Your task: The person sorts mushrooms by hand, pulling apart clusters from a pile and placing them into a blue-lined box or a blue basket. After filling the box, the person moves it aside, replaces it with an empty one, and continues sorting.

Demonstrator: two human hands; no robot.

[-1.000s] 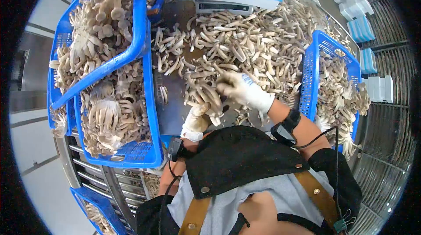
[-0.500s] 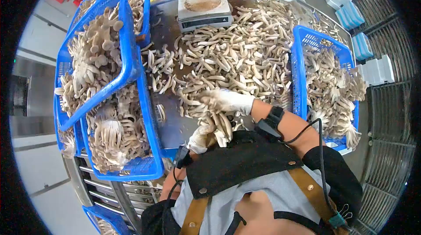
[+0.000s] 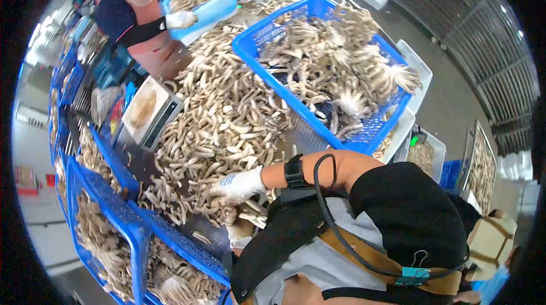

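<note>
i see a small bunch of mushrooms (image 3: pixel 254 209) at the near edge of the bench (image 3: pixel 298 136): pale cream stems with grey-brown caps, lying on their sides and fanned toward me. my right hand (image 3: pixel 239 185) lies on top of them, fingers bent over the stems. my left hand (image 3: pixel 241 230) meets them from below, mostly hidden, so i cannot tell either grip. the bunch sits at the near end of the big heap of loose mushrooms (image 3: pixel 222 106), long curved stems lying flat and crisscrossed.
</note>
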